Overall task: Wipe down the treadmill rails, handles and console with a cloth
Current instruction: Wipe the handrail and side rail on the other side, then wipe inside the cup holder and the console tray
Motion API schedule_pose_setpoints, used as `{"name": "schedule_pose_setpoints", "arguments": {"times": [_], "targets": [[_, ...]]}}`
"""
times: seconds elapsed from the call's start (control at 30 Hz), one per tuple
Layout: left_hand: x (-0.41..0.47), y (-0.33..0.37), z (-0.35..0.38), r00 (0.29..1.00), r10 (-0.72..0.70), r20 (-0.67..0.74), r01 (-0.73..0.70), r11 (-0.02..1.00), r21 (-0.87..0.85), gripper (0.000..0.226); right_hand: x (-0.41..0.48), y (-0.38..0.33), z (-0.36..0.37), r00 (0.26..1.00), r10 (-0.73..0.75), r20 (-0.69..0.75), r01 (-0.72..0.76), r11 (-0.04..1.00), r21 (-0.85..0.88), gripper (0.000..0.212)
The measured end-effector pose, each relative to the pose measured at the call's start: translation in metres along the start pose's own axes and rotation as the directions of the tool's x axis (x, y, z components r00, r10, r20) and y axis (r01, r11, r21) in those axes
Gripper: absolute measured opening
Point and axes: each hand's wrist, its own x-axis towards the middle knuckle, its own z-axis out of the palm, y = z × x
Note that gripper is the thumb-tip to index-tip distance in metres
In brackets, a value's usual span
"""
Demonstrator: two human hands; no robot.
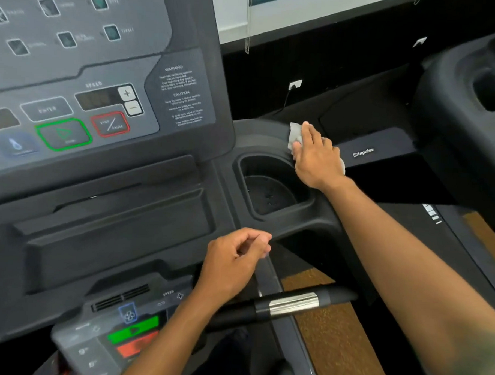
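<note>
The treadmill console (102, 110) fills the left of the head view, with its grey button panel and dark trays below. My right hand (315, 156) lies flat with straight fingers on a pale grey cloth (295, 134), pressing it onto the console's dark right edge just above the cup holder (271, 188). My left hand (234, 260) hovers lower down with fingers loosely curled, holding nothing, in front of the console's lower tray. A black handle with a silver sensor band (292, 302) runs below that hand.
A lower control pad with green and red buttons (132, 335) sits at the bottom left. To the right lie the treadmill's motor cover marked "impulse" (364, 152), a neighbouring machine (471, 92) and brown flooring (333, 333). A wall socket (294, 84) is behind.
</note>
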Motion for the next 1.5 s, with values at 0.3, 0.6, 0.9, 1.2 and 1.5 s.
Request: {"name": "schedule_pose_setpoints", "arguments": {"times": [0.3,0.6,0.9,1.2,1.5], "targets": [[0.024,0.014,-0.004,0.995,0.006,0.099,-0.002,0.999,-0.044,0.015,-0.123,0.043,0.026,0.981,-0.157,-0.109,0.122,0.954,-0.275,0.060],[0.012,0.018,-0.006,0.996,0.008,0.086,-0.004,0.999,-0.041,0.014,-0.211,0.015,0.078,0.988,-0.049,-0.144,0.026,0.987,-0.159,0.061],[-0.001,0.024,-0.010,0.992,-0.075,-0.102,0.068,0.995,-0.069,0.016,-0.122,-0.011,0.036,0.992,-0.123,-0.006,0.123,0.985,0.121,0.059],[0.007,0.054,-0.016,0.993,0.069,-0.097,-0.091,0.966,-0.241,0.096,-0.143,-0.052,-0.076,0.888,-0.393,0.239,-0.064,0.409,0.910,0.051],[0.018,0.077,0.026,0.943,-0.297,-0.150,0.224,0.900,-0.375,0.023,-0.115,-0.011,-0.062,0.967,-0.247,0.059,0.125,0.668,0.734,0.028]]}}
